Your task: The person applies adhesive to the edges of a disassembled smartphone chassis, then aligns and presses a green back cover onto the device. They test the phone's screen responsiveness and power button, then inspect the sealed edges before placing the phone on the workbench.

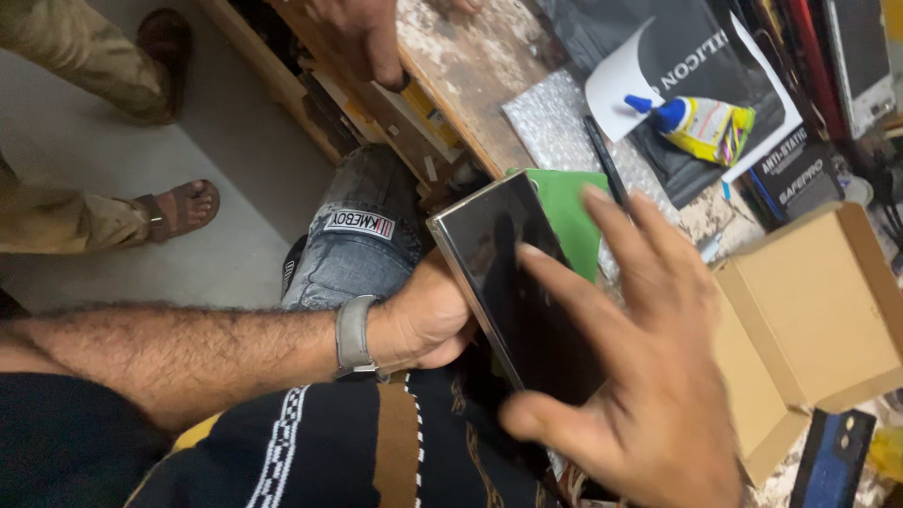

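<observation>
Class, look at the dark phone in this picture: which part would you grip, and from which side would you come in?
Grip the phone by its two long metal edges, coming from the underside. It is thin, flat and tilted, with a glossy glass face, so fingers on the rim hold better than on the glass. The left hand already holds one long edge from below; the right hand spreads over the screen.

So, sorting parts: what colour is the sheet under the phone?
Green sheet, clearest in the head view.

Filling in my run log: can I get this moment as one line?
left hand: grips phone edge | right hand: open, fingers spread over its dark screen | beside: open cardboard box, glue bottle
</observation>
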